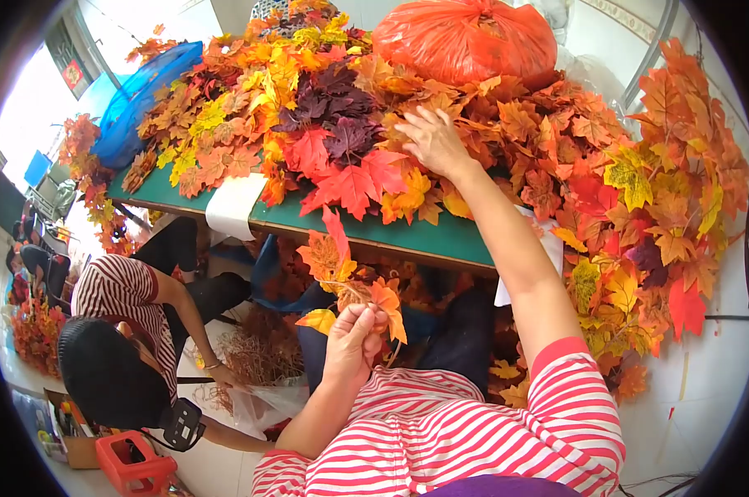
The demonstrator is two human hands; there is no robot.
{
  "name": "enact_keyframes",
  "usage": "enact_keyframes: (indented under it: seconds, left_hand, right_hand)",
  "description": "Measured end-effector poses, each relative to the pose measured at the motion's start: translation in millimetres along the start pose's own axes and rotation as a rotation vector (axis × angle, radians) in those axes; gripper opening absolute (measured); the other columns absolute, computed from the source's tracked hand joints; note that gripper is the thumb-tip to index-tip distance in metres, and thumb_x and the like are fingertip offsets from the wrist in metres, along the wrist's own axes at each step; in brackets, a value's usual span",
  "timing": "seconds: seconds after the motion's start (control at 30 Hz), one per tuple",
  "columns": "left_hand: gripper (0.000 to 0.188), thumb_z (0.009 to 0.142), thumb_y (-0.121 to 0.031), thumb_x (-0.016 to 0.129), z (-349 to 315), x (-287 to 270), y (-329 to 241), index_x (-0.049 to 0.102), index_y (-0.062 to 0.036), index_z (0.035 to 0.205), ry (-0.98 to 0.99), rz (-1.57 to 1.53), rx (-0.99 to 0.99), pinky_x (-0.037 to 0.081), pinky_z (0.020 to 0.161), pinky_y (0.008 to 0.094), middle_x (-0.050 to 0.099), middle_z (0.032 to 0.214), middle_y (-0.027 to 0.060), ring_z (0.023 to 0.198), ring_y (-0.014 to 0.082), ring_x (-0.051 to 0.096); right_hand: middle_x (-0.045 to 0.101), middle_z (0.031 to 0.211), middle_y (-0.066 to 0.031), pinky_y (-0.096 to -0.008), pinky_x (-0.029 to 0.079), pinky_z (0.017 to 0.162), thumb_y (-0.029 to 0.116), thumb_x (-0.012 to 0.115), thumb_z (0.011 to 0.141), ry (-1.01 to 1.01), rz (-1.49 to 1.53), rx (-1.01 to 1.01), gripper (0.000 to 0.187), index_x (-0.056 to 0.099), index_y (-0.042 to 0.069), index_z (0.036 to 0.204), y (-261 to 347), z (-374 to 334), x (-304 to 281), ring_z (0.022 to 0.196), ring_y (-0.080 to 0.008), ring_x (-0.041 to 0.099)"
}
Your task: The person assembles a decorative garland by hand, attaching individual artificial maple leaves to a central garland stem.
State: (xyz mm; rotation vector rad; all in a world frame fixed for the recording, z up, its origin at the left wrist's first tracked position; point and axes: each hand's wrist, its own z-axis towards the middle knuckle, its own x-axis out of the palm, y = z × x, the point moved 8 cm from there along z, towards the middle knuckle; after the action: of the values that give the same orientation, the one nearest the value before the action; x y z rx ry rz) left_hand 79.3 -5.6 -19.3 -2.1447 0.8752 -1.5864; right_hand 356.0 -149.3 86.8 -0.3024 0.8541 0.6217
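Observation:
Pinched between the thumb and fingers of my left hand point(351, 344) is a spray of artificial maple leaves point(328, 255) in orange, red and yellow, with a thin stem, held over my lap. My right hand point(434, 142) reaches across the table, its fingers spread on the heap of artificial leaves point(308, 87). Under and around that hand the leaves are mostly orange, with dark purple leaves point(341, 103) and large red leaves point(354, 178) to its left. Nothing shows gripped in the right hand.
A full orange-red plastic bag point(465, 41) stands at the back. Leaf garlands point(672, 215) hang at the right. The green table's edge point(374, 234) runs before me, with blue mesh point(146, 99) at far left. At left, another person point(113, 373) bends over brown stems point(262, 348) near a red plastic stool point(134, 464).

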Motion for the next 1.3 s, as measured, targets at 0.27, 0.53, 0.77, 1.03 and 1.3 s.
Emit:
enact_keyframes:
  seconds: [0.27,0.53,0.77,1.03,1.3]
  left_hand:
    - [0.002,0.087,-0.01,0.055,14,-7,-7,0.055,-0.0084,0.087,-0.022,-0.02,-0.021,0.03,0.042,0.0137,0.059,0.082,0.0049,0.05,0.0024,0.038]
    - [0.004,0.087,-0.011,0.054,22,-4,-8,0.054,-0.0072,0.088,-0.001,-0.025,-0.016,0.027,0.041,0.0138,0.06,0.082,0.005,0.049,0.002,0.037]
    - [0.005,0.088,-0.01,0.052,8,-30,-19,0.053,-0.0071,0.092,-0.038,-0.032,0.078,0.024,0.04,0.0142,0.058,0.083,0.0045,0.046,0.0017,0.034]
    - [0.008,0.09,-0.013,0.05,-24,-89,-42,0.052,-0.0089,0.096,-0.253,-0.216,0.259,0.027,0.04,0.0151,0.057,0.085,0.0011,0.047,0.0023,0.034]
    - [0.01,0.09,-0.016,0.05,-83,-148,-9,0.054,-0.0094,0.096,-0.45,-0.372,0.279,0.029,0.04,0.016,0.059,0.083,-0.0001,0.048,0.0029,0.038]
  right_hand:
    - [0.065,0.089,-0.0027,-0.0478,0.019,0.1,0.026,0.058,0.08,0.486,-0.251,0.244,0.015,0.068,0.02,0.09,-83,-25,21,0.1,-0.0219,0.052]
    - [0.064,0.09,-0.0057,-0.0414,0.033,0.09,0.026,0.056,0.081,0.499,-0.313,0.363,0.018,0.067,0.016,0.091,-107,-59,-1,0.097,-0.0237,0.054]
    - [0.062,0.1,-0.0062,-0.042,0.034,0.092,0.026,0.057,0.081,0.519,-0.115,0.334,0.022,0.064,0.016,0.099,-122,-79,14,0.098,-0.026,0.055]
    - [0.054,0.119,-0.0093,-0.0445,0.036,0.093,0.031,0.052,0.085,0.212,-0.183,-0.045,0.033,0.056,0.02,0.115,-99,-47,-1,0.11,-0.0284,0.05]
    - [0.054,0.117,-0.0108,-0.0416,0.037,0.093,0.025,0.046,0.088,0.341,-0.279,-0.098,0.032,0.051,0.02,0.119,-63,-40,11,0.111,-0.0298,0.048]
